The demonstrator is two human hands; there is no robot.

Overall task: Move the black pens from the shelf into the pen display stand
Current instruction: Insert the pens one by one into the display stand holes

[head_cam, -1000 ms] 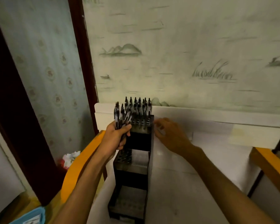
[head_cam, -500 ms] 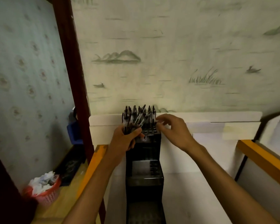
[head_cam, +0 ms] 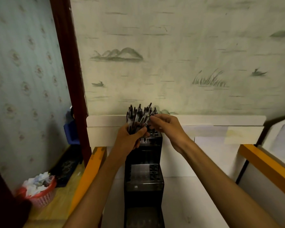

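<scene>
Above the top tier of the black pen display stand (head_cam: 144, 168), the left hand (head_cam: 130, 139) is gripping a bundle of black pens (head_cam: 138, 117), fingers curled tight round their lower ends. Just right of that grip, the right hand (head_cam: 167, 125) is pinching the upper part of one pen in the bundle between thumb and fingertips. Beneath both hands, the stand's holed tiers are sitting on the white shelf (head_cam: 204, 162).

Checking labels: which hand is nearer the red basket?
Left. The left hand grips the pens, on the red basket's side; the right hand is farther right.
</scene>
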